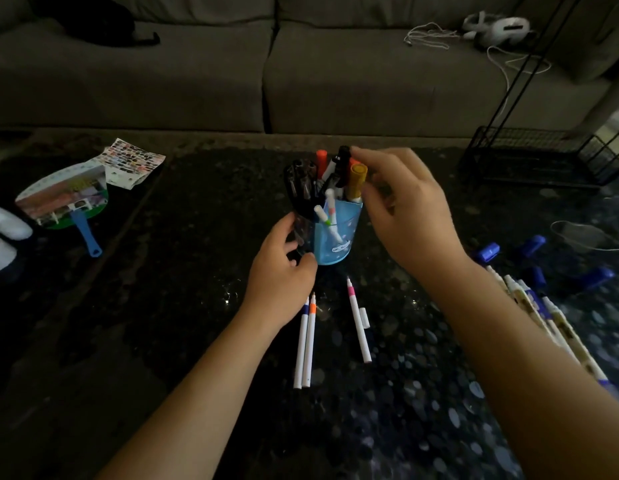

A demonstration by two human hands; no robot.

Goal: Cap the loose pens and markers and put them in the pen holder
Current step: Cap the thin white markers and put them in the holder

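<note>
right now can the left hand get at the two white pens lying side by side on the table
Probably yes. The left hand rests against the pen holder, and the two white pens lie just below its wrist on the table, uncovered, with nothing on top of them.

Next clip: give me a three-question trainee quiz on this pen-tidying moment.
1. True or false: the left hand rests against the pen holder.
2. How many thin white pens lie loose just in front of the holder?
3. Where are the blue caps: A) left of the holder, B) on the table by the right forearm, C) on the sofa?

Key: 1 true; 2 three; 3 B.
</note>
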